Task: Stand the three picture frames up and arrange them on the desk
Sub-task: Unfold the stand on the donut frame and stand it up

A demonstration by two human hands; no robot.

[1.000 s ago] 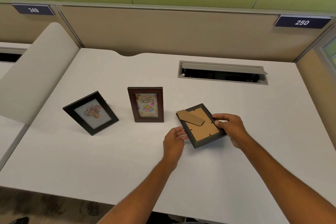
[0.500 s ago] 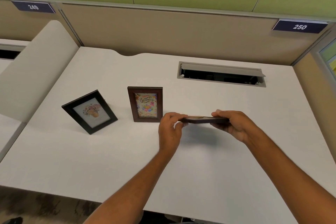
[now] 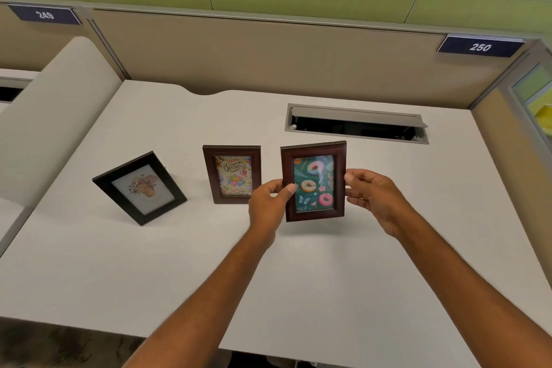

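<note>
White desk (image 3: 388, 248) in an office cubicle, seen from the head camera, with tan partition panels behind and an open cable tray (image 3: 357, 123) set into the top. Two frames are already stood up at the left, a black flower frame (image 3: 139, 187) turned askew and a brown birthday frame (image 3: 232, 174) facing forward. A third, the doughnut frame (image 3: 314, 181), is held upright just right of the birthday frame, pinched on its side edges by the left hand (image 3: 270, 203) and right hand (image 3: 373, 197), probably so it can be lowered squarely into line; whether its base touches the desk cannot be told.
</note>
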